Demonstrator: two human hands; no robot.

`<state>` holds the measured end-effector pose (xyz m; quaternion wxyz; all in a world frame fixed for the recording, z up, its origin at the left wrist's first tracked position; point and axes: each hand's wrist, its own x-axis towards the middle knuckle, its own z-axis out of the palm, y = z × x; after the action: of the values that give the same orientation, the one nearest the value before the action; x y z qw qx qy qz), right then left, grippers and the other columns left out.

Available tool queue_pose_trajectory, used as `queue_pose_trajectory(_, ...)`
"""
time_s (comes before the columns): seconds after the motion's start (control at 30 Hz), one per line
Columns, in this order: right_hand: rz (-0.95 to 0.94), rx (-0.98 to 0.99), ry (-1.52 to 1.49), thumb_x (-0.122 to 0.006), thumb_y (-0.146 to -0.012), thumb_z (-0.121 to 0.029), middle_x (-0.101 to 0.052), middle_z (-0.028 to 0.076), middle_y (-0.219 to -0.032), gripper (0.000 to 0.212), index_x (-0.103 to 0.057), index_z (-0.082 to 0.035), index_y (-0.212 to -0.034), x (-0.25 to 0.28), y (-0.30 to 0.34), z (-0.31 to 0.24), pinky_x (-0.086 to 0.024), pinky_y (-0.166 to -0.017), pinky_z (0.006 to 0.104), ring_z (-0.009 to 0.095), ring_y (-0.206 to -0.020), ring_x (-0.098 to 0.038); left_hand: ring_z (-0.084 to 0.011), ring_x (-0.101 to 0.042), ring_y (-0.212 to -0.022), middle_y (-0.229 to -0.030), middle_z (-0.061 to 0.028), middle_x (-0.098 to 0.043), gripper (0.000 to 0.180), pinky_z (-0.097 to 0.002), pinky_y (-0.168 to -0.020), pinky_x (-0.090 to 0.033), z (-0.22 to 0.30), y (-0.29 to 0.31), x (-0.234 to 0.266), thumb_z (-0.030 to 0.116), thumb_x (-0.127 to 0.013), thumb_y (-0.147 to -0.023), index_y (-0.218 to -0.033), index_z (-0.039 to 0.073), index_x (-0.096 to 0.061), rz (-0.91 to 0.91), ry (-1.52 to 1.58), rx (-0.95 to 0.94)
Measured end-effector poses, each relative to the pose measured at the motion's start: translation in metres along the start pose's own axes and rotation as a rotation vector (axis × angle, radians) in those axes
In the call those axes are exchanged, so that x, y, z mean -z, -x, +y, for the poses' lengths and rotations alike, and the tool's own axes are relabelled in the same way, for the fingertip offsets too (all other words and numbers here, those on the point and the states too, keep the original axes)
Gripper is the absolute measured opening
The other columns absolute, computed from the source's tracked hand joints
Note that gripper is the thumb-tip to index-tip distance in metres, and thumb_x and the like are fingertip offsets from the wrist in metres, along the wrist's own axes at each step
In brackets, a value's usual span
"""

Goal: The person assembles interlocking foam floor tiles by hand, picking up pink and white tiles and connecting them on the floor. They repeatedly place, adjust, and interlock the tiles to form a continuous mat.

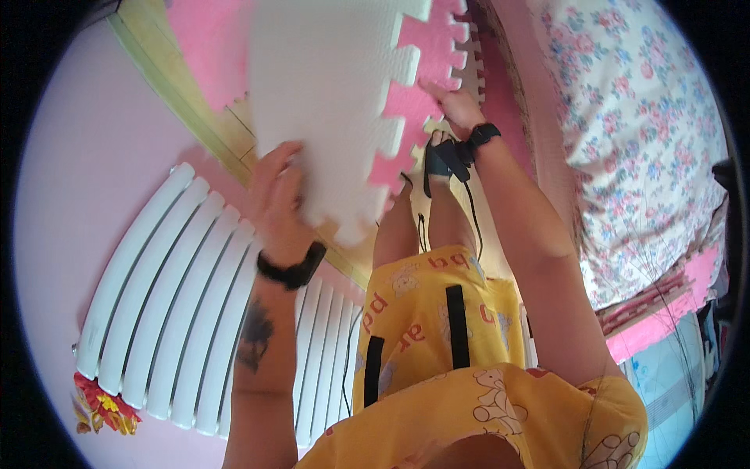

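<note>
A white foam puzzle mat point(332, 94) with a toothed edge is raised in front of me. A pink foam puzzle mat point(414, 125) shows along its right side, layered against it. My left hand point(281, 195), slightly blurred, grips the white mat by its lower left side, with fingers bent over the edge. On the other side, my right hand point(461, 108) holds the pink mat's toothed edge, its index finger lying along the pink face. The right thumb is hidden. Both wrists wear black bands.
A white radiator point(176, 297) stands along the pink wall at left, with a red flower decoration point(108, 405) at its lower end. At right is a bed with a floral cover point(633, 141). More pink matting point(207, 47) lies on the wooden floor. A black cord point(473, 211) hangs by my legs.
</note>
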<state>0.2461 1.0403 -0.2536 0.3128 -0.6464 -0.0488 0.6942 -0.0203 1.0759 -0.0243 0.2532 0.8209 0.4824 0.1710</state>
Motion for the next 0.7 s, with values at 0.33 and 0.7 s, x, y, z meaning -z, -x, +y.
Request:
queue_pose_trajectory(0.33, -0.136, 0.098, 0.456, -0.059, -0.086, -0.012, -0.062, 0.009, -0.096, 0.027, -0.057, 0.003, -0.108, 0.024, -0.09, 0.083, -0.051, -0.068, 0.03, 0.016, -0.082, -0.06, -0.0322, -0.046, -0.115, -0.123, -0.0102, -0.049, 0.065, -0.0403, -0.092, -0.043, -0.098, -0.012, -0.244, 0.01, -0.067, -0.07, -0.131, 0.027, -0.05, -0.391, -0.212, 0.155)
queue_pose_trajectory(0.7, 0.18, -0.349, -0.326, -0.063, -0.086, -0.047, -0.05, 0.011, -0.123, 0.055, -0.05, -0.005, -0.12, 0.105, -0.094, 0.186, -0.051, -0.089, 0.0421, 0.021, -0.106, -0.054, -0.0384, -0.041, -0.123, -0.133, -0.0288, -0.041, 0.114, -0.0478, -0.103, -0.033, -0.296, 0.081, -0.247, 0.053, -0.083, -0.06, -0.137, -0.011, -0.027, 0.145, -0.174, 0.874)
